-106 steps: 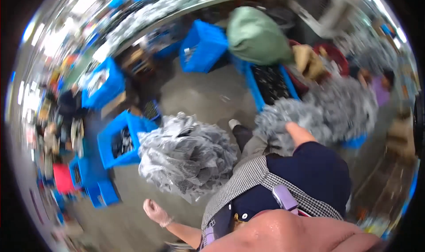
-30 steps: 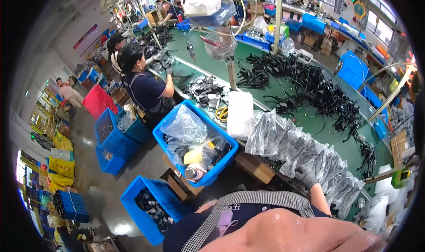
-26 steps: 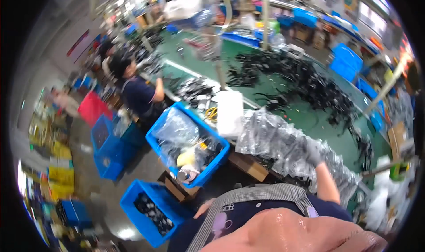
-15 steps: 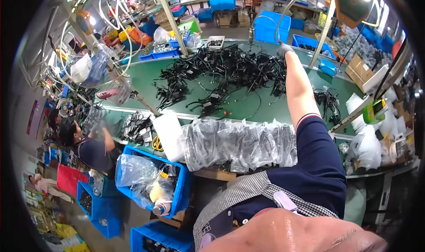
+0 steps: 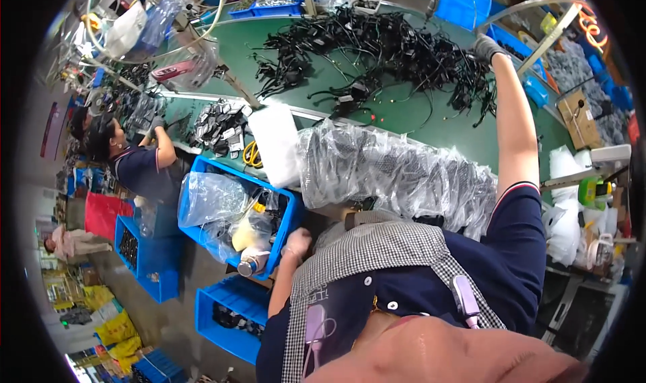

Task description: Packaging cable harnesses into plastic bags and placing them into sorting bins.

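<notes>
My right hand (image 5: 486, 46), in a grey glove, is stretched far across the green table (image 5: 410, 114) and rests at the right edge of a heap of black cables (image 5: 377, 46); its grip is hidden. My left hand (image 5: 297, 241), in a thin pale glove, hangs low by the corner of a blue crate (image 5: 286, 225) with nothing in it, fingers loosely curled. A long clear plastic bag of dark parts (image 5: 397, 174) lies along the table's near edge, against my body.
The blue crate holds crumpled clear bags (image 5: 215, 201) and a bottle. A white block (image 5: 276, 144) and yellow scissors (image 5: 252, 154) lie on the table's left part. A co-worker (image 5: 141, 164) sits at the left. More blue crates (image 5: 225, 312) stand on the floor.
The view has swung from the floor crates to the table. My right arm has reached out to the cable heap, and the clear bag now lies on the table's edge.
</notes>
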`<state>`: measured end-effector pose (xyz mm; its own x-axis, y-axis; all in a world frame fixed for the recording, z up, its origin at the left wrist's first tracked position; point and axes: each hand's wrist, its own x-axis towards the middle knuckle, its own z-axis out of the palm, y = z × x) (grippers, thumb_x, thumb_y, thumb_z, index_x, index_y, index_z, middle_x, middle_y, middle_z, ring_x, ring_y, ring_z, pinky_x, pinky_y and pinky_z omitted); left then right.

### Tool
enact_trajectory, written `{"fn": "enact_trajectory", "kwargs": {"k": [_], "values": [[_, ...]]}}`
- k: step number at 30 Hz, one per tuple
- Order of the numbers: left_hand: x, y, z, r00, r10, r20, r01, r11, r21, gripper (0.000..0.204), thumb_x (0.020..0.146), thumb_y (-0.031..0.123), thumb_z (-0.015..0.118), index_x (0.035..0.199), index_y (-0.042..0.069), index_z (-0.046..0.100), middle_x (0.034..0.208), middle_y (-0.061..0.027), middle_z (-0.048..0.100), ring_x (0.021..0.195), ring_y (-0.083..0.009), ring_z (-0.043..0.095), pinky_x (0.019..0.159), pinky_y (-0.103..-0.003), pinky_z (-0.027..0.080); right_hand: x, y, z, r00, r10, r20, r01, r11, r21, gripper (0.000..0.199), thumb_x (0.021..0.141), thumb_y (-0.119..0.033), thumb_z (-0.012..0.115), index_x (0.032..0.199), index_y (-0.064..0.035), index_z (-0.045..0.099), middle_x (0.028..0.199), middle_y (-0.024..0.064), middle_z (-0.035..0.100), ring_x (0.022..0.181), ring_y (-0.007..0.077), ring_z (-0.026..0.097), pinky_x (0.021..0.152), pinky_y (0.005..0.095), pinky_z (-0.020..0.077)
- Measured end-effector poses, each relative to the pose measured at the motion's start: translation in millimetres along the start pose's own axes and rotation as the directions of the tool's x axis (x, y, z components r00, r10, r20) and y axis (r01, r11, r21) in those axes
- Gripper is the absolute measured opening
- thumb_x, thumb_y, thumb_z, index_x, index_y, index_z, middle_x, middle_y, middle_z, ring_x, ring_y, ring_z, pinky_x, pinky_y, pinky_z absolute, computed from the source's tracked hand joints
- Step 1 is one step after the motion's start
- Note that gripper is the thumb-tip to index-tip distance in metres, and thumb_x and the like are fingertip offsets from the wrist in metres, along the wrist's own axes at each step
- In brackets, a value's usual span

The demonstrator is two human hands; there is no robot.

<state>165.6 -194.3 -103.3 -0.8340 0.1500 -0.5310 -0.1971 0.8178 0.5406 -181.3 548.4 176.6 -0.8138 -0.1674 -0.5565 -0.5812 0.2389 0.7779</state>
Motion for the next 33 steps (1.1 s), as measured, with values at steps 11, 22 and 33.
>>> {"fn": "enact_trajectory", "kwargs": {"k": [11,22,33], "values": [[81,116,-89,0.779,0.624,0.06,-0.627,0.777,0.062,0.026,0.069,0.01,0.056,0.094,0.003,0.058,0.094,-0.0208,0.054,0.09,-0.0375,0.051,0.08,-0.042,0.042,-88,-45,-99,0.89,0.439,0.126,-0.393,0.597,0.699,0.017,0.082,-0.019,0.051,0.097,-0.0148,0.059,0.094,0.0138,0.06,0.087,0.0247,0.059,0.071,0.0305,0.0476],[121,187,-46,0.98,0.162,-0.113,-0.111,0.926,0.361,0.098,0.065,0.049,0.066,0.139,0.01,0.014,0.143,-0.0223,-0.004,0.129,-0.0462,0.0,0.101,-0.056,0.018,-14,-302,-146,0.971,0.24,0.016,-0.062,0.185,0.981,0.047,0.075,-0.035,0.059,0.113,-0.0084,0.052,0.095,0.0198,0.059,0.085,0.0364,0.057,0.072,0.0425,0.0463],[137,164,-21,0.971,0.201,-0.126,-0.139,0.912,0.385,0.089,0.07,0.055,0.055,0.136,0.005,0.023,0.144,-0.0221,-0.003,0.13,-0.0445,-0.001,0.102,-0.051,0.018,17,-349,-153,0.934,0.31,0.176,-0.015,-0.459,0.888,0.043,0.074,-0.025,0.064,0.105,0.0041,0.057,0.097,0.0171,0.063,0.088,0.0248,0.06,0.08,0.0313,0.0448]]}}
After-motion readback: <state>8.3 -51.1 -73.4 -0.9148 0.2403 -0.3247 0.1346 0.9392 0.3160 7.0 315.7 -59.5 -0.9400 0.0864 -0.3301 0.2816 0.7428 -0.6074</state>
